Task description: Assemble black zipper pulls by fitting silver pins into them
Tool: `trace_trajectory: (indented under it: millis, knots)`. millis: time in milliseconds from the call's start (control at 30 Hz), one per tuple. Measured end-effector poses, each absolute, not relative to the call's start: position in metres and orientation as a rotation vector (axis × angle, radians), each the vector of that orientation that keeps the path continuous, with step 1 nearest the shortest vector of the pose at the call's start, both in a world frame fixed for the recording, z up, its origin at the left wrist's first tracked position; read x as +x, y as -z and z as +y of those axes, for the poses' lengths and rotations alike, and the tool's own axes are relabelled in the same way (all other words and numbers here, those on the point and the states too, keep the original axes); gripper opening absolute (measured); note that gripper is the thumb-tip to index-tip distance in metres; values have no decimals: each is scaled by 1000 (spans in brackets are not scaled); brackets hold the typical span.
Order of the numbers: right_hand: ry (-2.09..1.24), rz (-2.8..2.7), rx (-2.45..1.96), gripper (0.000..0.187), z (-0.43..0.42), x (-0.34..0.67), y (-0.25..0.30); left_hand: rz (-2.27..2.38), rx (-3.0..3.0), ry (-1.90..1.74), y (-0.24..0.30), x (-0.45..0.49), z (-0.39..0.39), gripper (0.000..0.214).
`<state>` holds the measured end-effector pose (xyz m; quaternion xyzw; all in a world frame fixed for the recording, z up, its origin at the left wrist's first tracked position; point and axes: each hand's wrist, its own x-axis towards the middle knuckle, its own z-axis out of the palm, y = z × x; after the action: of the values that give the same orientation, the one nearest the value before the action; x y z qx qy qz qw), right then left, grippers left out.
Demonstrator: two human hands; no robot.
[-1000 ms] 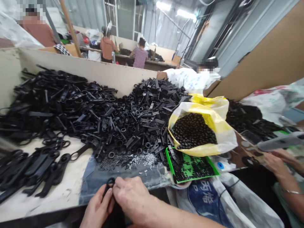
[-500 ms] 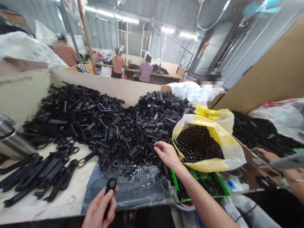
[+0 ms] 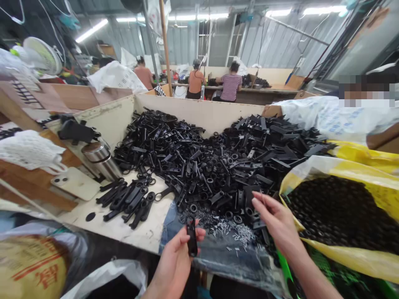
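Observation:
My left hand is closed round a long black plastic part, held upright above the near edge of the denim cloth. The part's rounded end points down. At the front of the black parts pile, my right hand has thumb and forefinger pinched together. What they hold, if anything, is too small to make out. Small silver pins lie scattered on the cloth between my hands. Several similar long black parts lie to the left on the pale tabletop.
A yellow and white sack of black beads stands at the right, over a green tray. A steel flask and a phone are at the left. Low boards wall the pile. Several people work beyond.
The view has swung left and closer. In my left hand the black part has been turned, its ring end no longer on top. My right hand stays pinched near the pile's front.

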<state>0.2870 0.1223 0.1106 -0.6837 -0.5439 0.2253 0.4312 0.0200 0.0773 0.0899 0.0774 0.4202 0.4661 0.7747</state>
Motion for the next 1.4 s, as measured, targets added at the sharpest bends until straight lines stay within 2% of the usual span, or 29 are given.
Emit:
trace_trajectory:
  millis: [100, 200, 400, 967, 1233, 1400]
  knots:
    - [-1151, -1015, -1433, 49, 83, 236, -99, 899, 156, -1011, -92, 24, 77, 48]
    - [-1440, -982, -1220, 40, 59, 186, -82, 864, 150, -1029, -93, 29, 75, 46]
    - [-1400, -891, -1171, 42, 54, 151, -60, 824, 208, -1073, -92, 31, 68, 43]
    - [-1377, -791, -1190, 42, 47, 145, -66, 1093, 413, -1132, -75, 45, 49, 54]
    - [-1013, -1199, -1502, 31, 47, 161, -82, 1060, 521, -1033, -69, 35, 50, 51]
    - [-1422, -980, -1462, 55, 52, 168, -73, 1036, 520, -896, -76, 33, 48, 57]
